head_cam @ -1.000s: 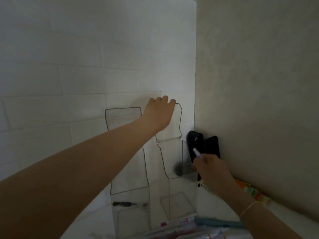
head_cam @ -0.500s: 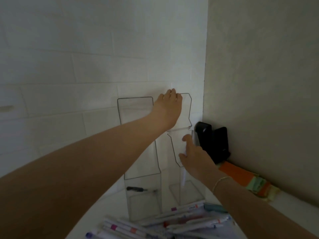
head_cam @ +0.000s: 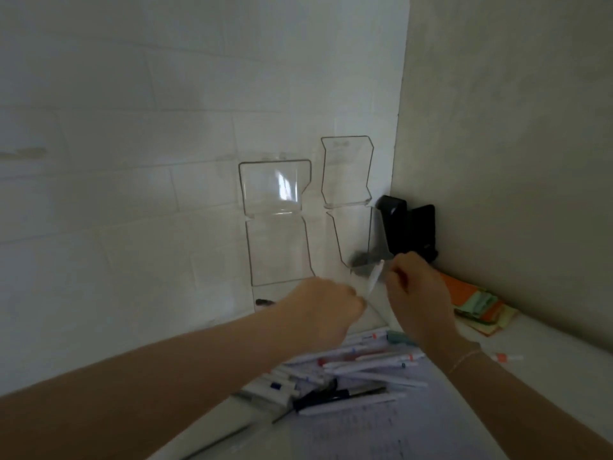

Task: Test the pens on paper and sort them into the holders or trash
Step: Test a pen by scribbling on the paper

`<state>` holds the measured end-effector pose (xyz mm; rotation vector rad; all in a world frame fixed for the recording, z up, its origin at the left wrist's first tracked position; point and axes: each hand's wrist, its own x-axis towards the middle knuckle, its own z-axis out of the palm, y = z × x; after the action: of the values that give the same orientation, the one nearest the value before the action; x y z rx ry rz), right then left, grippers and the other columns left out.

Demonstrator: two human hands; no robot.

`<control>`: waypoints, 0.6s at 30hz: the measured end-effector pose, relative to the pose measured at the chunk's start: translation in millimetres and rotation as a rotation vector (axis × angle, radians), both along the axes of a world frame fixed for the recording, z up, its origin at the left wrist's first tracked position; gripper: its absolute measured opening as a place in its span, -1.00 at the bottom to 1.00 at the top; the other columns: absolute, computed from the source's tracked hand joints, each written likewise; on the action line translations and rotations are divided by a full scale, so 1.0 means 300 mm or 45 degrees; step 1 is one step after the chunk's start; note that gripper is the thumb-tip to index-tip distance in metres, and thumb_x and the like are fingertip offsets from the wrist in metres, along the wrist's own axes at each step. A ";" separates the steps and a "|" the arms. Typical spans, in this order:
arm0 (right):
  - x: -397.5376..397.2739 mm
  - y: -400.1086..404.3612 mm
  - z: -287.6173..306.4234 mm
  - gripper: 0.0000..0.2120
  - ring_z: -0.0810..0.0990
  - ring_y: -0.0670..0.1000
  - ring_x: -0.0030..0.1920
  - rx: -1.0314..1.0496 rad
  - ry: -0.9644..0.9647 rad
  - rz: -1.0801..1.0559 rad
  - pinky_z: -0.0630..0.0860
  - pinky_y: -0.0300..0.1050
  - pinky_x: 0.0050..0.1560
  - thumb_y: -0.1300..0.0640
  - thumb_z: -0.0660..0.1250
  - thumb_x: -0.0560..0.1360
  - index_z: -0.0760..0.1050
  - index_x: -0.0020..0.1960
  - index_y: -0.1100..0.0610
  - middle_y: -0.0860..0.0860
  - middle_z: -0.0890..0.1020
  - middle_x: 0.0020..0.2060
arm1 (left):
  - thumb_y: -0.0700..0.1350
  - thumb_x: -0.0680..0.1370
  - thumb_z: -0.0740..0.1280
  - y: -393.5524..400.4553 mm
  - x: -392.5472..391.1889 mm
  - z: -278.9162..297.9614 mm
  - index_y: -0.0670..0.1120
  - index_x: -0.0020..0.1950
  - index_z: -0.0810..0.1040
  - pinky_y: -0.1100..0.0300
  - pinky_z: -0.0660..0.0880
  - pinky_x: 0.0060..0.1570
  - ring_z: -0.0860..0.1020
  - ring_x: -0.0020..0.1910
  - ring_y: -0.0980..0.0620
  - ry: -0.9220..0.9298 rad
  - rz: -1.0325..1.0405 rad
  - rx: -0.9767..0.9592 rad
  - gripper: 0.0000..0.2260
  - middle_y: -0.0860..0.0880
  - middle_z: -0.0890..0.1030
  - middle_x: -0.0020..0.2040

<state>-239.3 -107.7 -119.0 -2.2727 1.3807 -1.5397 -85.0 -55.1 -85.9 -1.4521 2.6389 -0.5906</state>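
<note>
Two clear acrylic holders stand against the white tiled wall, the left holder (head_cam: 275, 224) and the right holder (head_cam: 348, 200). A white pen (head_cam: 374, 280) leans tilted in the lower part of the right holder, between my hands. My left hand (head_cam: 325, 307) is curled into a fist low in front of the left holder, its knuckles by the pen's lower end. My right hand (head_cam: 418, 293) has curled fingers just right of the pen's top; I cannot tell whether they touch it. A dark pen (head_cam: 263, 302) lies in the left holder's base. Several pens (head_cam: 358, 363) lie piled on lined paper (head_cam: 381, 426).
A black device (head_cam: 408, 227) stands in the corner behind the right holder. Orange and green sticky notes (head_cam: 477, 303) lie along the right wall. One loose pen with an orange band (head_cam: 507, 357) lies right of my wrist. A black pen (head_cam: 331, 393) sits at the pile's front.
My left hand has come down off the top of the right holder and curled into a fist. My right hand drew back from the holder, and the white pen now leans there.
</note>
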 end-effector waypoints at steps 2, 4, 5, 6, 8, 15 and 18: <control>-0.006 0.020 -0.070 -0.68 0.38 -0.04 -0.39 0.319 0.282 0.070 0.28 -0.33 -0.37 0.26 0.22 0.50 0.27 -0.38 0.04 -0.01 0.39 -0.41 | -0.19 0.53 0.20 -0.011 0.004 -0.103 -0.19 0.07 0.52 0.11 0.42 -0.25 0.55 -0.12 -0.12 0.031 0.093 0.220 -0.82 -0.13 0.56 -0.06; -0.009 0.033 -0.134 -0.73 0.48 0.05 -0.21 0.568 0.647 0.127 0.37 -0.16 -0.23 0.21 0.21 0.48 0.29 -0.36 0.00 0.04 0.45 -0.28 | -0.13 0.58 0.17 -0.015 0.003 -0.169 -0.20 0.04 0.56 0.13 0.42 -0.18 0.56 -0.08 -0.13 0.181 0.138 0.330 -0.78 -0.17 0.58 -0.06; -0.011 0.041 -0.158 -0.75 0.47 0.06 -0.13 0.585 0.783 0.163 0.34 -0.12 -0.19 0.19 0.22 0.46 0.27 -0.34 -0.03 0.03 0.43 -0.23 | -0.10 0.60 0.15 -0.017 0.001 -0.187 -0.21 0.05 0.57 0.15 0.39 -0.17 0.55 -0.06 -0.12 0.245 0.146 0.349 -0.74 -0.17 0.57 -0.04; -0.013 0.051 -0.171 -0.78 0.45 0.06 -0.07 0.554 0.886 0.184 0.29 -0.12 -0.17 0.18 0.24 0.45 0.28 -0.30 -0.04 0.01 0.40 -0.19 | -0.09 0.60 0.14 -0.017 0.001 -0.197 -0.20 0.07 0.57 0.16 0.36 -0.16 0.54 -0.04 -0.11 0.296 0.149 0.352 -0.73 -0.17 0.56 -0.02; -0.016 0.069 -0.167 -0.93 0.43 0.06 0.03 0.455 1.008 0.181 0.21 -0.13 -0.13 0.15 0.23 0.47 0.37 -0.13 0.00 0.01 0.40 -0.10 | -0.09 0.59 0.16 -0.024 0.004 -0.207 -0.17 0.11 0.57 0.15 0.37 -0.13 0.53 -0.02 -0.10 0.364 0.150 0.352 -0.74 -0.15 0.53 0.02; -0.018 0.064 -0.129 -0.77 0.50 0.06 0.05 0.374 1.061 0.167 0.18 -0.20 -0.16 0.19 0.22 0.47 0.49 0.11 0.08 0.01 0.46 -0.04 | -0.05 0.61 0.11 -0.017 0.025 -0.205 -0.13 -0.18 0.47 0.12 0.41 -0.16 0.51 -0.16 -0.05 0.524 0.186 0.419 -0.74 -0.15 0.54 -0.11; -0.020 0.077 -0.114 -0.85 0.46 0.01 -0.11 0.448 0.867 0.191 0.29 -0.16 -0.22 0.22 0.26 0.42 0.49 -0.03 0.07 -0.04 0.36 -0.16 | -0.05 0.60 0.14 -0.018 0.040 -0.208 -0.16 -0.09 0.52 0.09 0.48 -0.10 0.49 -0.20 -0.01 0.570 0.164 0.408 -0.75 -0.13 0.56 -0.12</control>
<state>-245.3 -84.6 -153.3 -2.6765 1.3992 -0.4221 -73.0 -60.5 -148.5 -1.7923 2.7383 0.1902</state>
